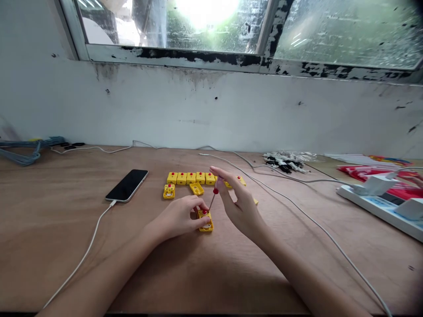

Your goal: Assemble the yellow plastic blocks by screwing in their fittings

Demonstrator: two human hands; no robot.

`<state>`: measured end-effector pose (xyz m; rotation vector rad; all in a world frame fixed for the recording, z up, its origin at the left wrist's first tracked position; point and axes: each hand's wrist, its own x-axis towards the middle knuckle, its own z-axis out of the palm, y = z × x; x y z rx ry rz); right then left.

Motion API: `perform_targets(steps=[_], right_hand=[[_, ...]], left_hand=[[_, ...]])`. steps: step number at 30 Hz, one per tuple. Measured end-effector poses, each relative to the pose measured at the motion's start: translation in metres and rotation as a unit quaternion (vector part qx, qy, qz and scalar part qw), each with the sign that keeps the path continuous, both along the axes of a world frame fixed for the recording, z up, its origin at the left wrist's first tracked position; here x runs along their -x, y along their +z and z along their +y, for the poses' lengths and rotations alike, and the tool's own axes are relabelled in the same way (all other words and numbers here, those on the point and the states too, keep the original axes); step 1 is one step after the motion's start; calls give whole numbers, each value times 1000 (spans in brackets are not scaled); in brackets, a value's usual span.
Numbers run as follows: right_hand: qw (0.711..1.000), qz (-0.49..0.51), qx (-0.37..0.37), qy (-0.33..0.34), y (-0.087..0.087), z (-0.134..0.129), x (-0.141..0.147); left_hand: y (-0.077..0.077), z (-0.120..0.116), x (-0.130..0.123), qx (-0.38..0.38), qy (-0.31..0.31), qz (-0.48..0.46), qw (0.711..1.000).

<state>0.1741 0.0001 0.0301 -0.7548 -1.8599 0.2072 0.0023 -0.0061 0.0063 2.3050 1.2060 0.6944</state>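
My left hand (185,215) pinches a small yellow plastic case (206,226) with a red button, pressing it to the wooden table. In my right hand (241,204) is a thin screwdriver (213,199) with a clear and red handle. Its shaft slants down, and the tip meets the case near the red button. Just beyond, a yellow cover (197,189) lies with its hollow side up. A second uncovered yellow case (169,191) sits to its left. Behind them runs a row of several yellow cases (191,178) with red buttons, partly hidden by my right hand.
A phone (127,186) on a white charging cable (86,251) lies at left. Another white cable (307,211) crosses the right side toward a power strip (373,207). Black and white small parts (287,162) are heaped at the back, near red packets (366,171).
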Motion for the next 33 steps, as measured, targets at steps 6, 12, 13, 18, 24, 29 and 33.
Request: perform_targets(steps=[6,12,13,18,24,29,33], right_hand=[[995,24,-51,-85,0,-2,0],[998,-8,-55,-25,-10,0,1],[999,-6,-43,-19,-12,0,1],[993,20,-44,-110,-10,2,-1],[996,-7,-70,-52,-9,-2,3],[999,-5,-32,-21,-9,-4,6],[996,38,-31,-79,-8,1,3]], left_hand=[[2,-1,-1,-5,-1,8,1000],[7,-1,-3,-64,2,65,996],[7,-1,-3,-70,1,74,995],[11,-2,-4,-85,-8,106,991],[11,-3,-4,-106,-5,110,988],[8,-3,-3,-118,-3,111,987],[6,-3,-2,-127,-3,119,985]])
